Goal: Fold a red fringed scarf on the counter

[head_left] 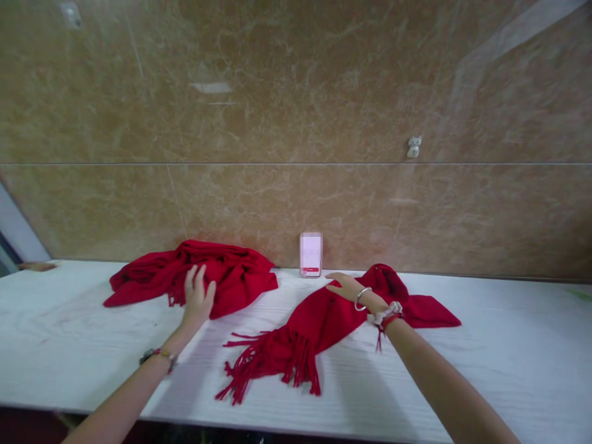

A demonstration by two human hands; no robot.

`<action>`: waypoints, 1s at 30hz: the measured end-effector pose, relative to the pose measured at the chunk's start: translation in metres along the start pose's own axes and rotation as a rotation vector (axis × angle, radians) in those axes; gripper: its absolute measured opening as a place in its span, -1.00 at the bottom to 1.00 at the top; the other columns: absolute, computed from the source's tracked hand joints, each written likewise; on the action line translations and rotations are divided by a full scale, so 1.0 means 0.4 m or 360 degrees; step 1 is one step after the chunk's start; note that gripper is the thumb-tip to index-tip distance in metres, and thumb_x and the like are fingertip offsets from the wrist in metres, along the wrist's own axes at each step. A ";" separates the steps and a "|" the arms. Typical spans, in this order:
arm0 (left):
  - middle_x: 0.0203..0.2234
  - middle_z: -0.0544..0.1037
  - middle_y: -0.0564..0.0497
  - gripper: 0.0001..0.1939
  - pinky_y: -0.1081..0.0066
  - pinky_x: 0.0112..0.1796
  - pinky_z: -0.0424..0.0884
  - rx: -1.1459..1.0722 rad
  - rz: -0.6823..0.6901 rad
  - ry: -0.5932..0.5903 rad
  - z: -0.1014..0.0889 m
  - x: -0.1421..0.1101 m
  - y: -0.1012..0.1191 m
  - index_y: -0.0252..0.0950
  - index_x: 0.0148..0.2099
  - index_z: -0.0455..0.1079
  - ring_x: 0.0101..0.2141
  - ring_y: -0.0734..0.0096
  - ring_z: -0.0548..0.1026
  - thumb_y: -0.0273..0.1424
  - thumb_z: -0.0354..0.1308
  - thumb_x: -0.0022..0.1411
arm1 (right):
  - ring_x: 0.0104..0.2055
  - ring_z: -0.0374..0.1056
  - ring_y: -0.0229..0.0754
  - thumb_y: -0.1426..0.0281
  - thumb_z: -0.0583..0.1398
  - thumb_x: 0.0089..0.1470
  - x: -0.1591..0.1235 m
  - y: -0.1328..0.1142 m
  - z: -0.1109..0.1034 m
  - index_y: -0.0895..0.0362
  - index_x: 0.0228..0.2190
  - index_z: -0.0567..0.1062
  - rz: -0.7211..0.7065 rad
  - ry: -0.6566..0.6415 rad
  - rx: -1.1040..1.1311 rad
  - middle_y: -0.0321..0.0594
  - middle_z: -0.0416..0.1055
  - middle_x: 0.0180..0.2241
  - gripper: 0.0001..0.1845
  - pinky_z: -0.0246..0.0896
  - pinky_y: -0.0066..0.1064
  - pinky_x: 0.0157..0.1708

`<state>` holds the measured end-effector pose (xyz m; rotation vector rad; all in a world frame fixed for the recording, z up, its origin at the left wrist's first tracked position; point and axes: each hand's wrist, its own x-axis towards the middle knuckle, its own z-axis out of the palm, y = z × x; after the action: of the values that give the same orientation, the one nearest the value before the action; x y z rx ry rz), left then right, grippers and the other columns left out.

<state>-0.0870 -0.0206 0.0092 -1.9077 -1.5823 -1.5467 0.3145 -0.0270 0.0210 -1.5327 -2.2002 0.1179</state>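
Two red scarves lie crumpled on a white tabletop. My left hand (198, 299) is over the front edge of the left scarf (240, 271), its fingers spread apart; whether they touch the cloth I cannot tell. The right scarf (319, 314) stretches diagonally, with its long fringe (272, 361) fanned out toward the front. Above its upper part is my right hand (345, 286), fingers extended toward the phone (311, 254) and holding nothing. Part of this scarf is hidden beneath the right hand and wrist.
The phone leans upright against the brown marbled wall (296, 203) at the back of the white table (92, 345). A small white cat-shaped piece (414, 147) is fixed to the wall. A brownish flat object (37, 266) lies at the far left corner.
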 end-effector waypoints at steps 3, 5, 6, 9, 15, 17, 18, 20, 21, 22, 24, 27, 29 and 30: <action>0.11 0.16 -0.22 -0.52 0.16 0.14 0.01 -0.0264 0.0300 -0.0477 0.095 -0.019 0.165 -0.36 0.13 0.14 0.14 0.21 0.11 -0.24 -0.18 0.23 | -0.06 0.33 -0.09 0.42 0.14 0.00 -0.080 0.010 0.012 0.17 -0.12 0.46 0.0000 -0.0133 0.0012 -0.05 0.42 -0.09 -0.65 0.18 -0.26 -0.01; 0.10 0.20 -0.20 -0.54 0.19 0.13 0.04 -0.0376 0.0436 -0.0964 0.152 -0.046 0.266 -0.34 0.09 0.22 0.13 0.22 0.14 -0.23 -0.15 0.22 | 0.01 0.28 -0.08 0.44 0.15 -0.01 -0.115 0.011 0.032 0.20 -0.11 0.45 0.0002 -0.0171 0.0006 -0.02 0.40 -0.06 -0.64 0.14 -0.25 0.03; 0.10 0.22 -0.18 -0.54 0.19 0.13 0.05 -0.0412 0.0494 -0.1203 0.176 -0.063 0.308 -0.31 0.09 0.22 0.12 0.23 0.16 -0.22 -0.12 0.22 | 0.05 0.24 -0.06 0.45 0.15 -0.01 -0.125 0.012 0.044 0.21 -0.10 0.44 0.0010 -0.0163 -0.0003 -0.01 0.38 -0.04 -0.63 0.11 -0.24 0.06; 0.18 0.12 -0.21 -0.36 0.17 0.13 0.05 -0.0407 0.0522 -0.1645 0.229 -0.114 0.391 -0.33 0.18 0.11 0.16 0.16 0.09 -0.15 0.04 0.11 | 0.11 0.17 -0.05 0.44 0.13 0.01 -0.136 0.023 0.079 0.24 -0.07 0.42 0.0034 -0.0085 -0.0025 0.03 0.34 0.00 -0.60 0.03 -0.18 0.11; 0.19 0.10 -0.18 -0.31 0.25 0.14 0.02 -0.0351 0.0459 -0.1841 0.248 -0.135 0.388 -0.36 0.23 0.03 0.16 0.22 0.10 -0.32 0.09 0.05 | 0.05 0.23 -0.07 0.44 0.12 0.02 -0.130 0.041 0.113 0.20 -0.08 0.42 -0.0022 0.0040 -0.0039 0.00 0.37 -0.03 -0.62 0.08 -0.15 0.07; 0.17 0.16 -0.13 -0.37 0.29 0.13 0.05 -0.0359 0.0489 -0.1833 0.237 -0.120 0.371 -0.33 0.22 0.04 0.13 0.30 0.16 -0.42 0.02 0.08 | 0.05 0.23 -0.08 0.45 0.11 0.02 -0.130 0.036 0.111 0.20 -0.07 0.41 -0.0031 0.0034 -0.0069 0.00 0.36 -0.03 -0.62 0.10 -0.17 0.06; 0.16 0.19 -0.10 -0.39 0.31 0.12 0.07 -0.0336 0.0507 -0.1827 0.231 -0.112 0.363 -0.31 0.22 0.06 0.12 0.33 0.19 -0.46 -0.02 0.09 | 0.06 0.22 -0.07 0.44 0.11 0.01 -0.129 0.032 0.108 0.20 -0.07 0.41 -0.0023 0.0036 -0.0099 0.00 0.36 -0.03 -0.61 0.10 -0.17 0.06; 0.13 0.26 -0.05 -0.41 0.35 0.10 0.11 -0.0238 0.0540 -0.1795 0.219 -0.097 0.348 -0.27 0.19 0.12 0.08 0.39 0.24 -0.56 -0.09 0.07 | 0.09 0.18 -0.04 0.44 0.12 0.01 -0.129 0.025 0.094 0.21 -0.06 0.40 0.0014 0.0085 -0.0186 0.01 0.33 0.00 -0.59 0.07 -0.13 0.07; 0.11 0.28 -0.04 -0.40 0.38 0.09 0.13 -0.0169 0.0554 -0.1767 0.213 -0.090 0.340 -0.25 0.18 0.14 0.06 0.41 0.27 -0.60 -0.12 0.06 | 0.10 0.15 -0.02 0.44 0.11 0.01 -0.129 0.022 0.085 0.20 -0.05 0.39 0.0042 0.0133 -0.0239 0.01 0.32 0.01 -0.59 0.04 -0.09 0.08; 0.09 0.31 -0.03 -0.39 0.40 0.07 0.16 -0.0086 0.0560 -0.1736 0.208 -0.083 0.332 -0.24 0.17 0.16 0.04 0.43 0.30 -0.64 -0.14 0.05 | 0.11 0.13 -0.01 0.44 0.10 0.01 -0.129 0.022 0.075 0.18 -0.05 0.39 0.0079 0.0192 -0.0295 0.00 0.31 0.01 -0.59 0.00 -0.05 0.09; 0.05 0.37 -0.02 -0.37 0.42 0.04 0.21 0.0124 0.0534 -0.1668 0.197 -0.068 0.314 -0.22 0.16 0.18 0.01 0.44 0.34 -0.68 -0.18 0.04 | 0.13 0.10 0.00 0.45 0.09 0.02 -0.133 0.026 0.054 0.16 -0.05 0.39 0.0198 0.0305 -0.0411 -0.01 0.29 0.03 -0.59 -0.07 0.00 0.11; 0.00 0.41 -0.03 -0.35 0.39 -0.03 0.30 0.0457 0.0403 -0.1568 0.183 -0.049 0.290 -0.18 0.15 0.19 -0.02 0.39 0.38 -0.71 -0.22 0.04 | 0.15 0.05 0.05 0.46 0.10 -0.02 -0.142 0.040 0.028 0.16 -0.05 0.39 0.0450 0.0397 -0.0578 0.00 0.25 0.06 -0.58 -0.12 0.04 0.10; -0.02 0.42 -0.06 -0.36 0.38 -0.08 0.34 0.0572 0.0321 -0.1507 0.178 -0.042 0.282 -0.20 0.15 0.19 -0.04 0.35 0.40 -0.70 -0.22 0.05 | 0.16 0.02 0.08 0.46 0.12 -0.04 -0.148 0.048 0.017 0.15 -0.04 0.38 0.0579 0.0445 -0.0668 0.00 0.21 0.09 -0.55 -0.12 0.05 0.09; -0.03 0.43 -0.08 -0.38 0.37 -0.09 0.35 0.0586 0.0305 -0.1478 0.178 -0.041 0.282 -0.23 0.16 0.18 -0.05 0.33 0.41 -0.69 -0.21 0.07 | 0.17 0.00 0.09 0.46 0.12 -0.05 -0.150 0.050 0.013 0.15 -0.03 0.36 0.0623 0.0480 -0.0707 0.00 0.19 0.10 -0.53 -0.12 0.04 0.09</action>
<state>0.0472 -0.0244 0.0140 -2.5790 -1.7138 -0.2052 0.3464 -0.0731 -0.0089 -2.0508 -1.7406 -0.4808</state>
